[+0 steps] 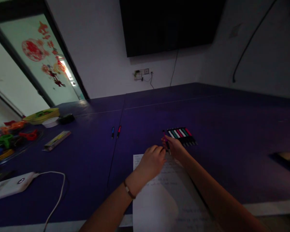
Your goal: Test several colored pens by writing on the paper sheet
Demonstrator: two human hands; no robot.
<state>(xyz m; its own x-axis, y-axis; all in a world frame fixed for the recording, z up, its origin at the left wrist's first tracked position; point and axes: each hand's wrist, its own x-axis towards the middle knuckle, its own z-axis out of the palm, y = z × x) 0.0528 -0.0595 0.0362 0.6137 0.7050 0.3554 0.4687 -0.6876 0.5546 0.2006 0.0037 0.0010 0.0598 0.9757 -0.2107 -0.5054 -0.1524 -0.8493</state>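
Observation:
My right hand grips a purple pen, its point angled down over the top edge of a white sheet of paper with handwriting on it. Close beside the pen's lower end is my left hand, fingers curled over the paper; what they hold, if anything, is hidden. Just beyond my right hand lies a row of pens with white, green and pink barrels, side by side. Farther left, a blue pen and a red pen lie apart from that row.
At the left are a white power bank with a cable, a slim box, a yellow basket and several coloured items. A dark flat object lies at the right of the purple table.

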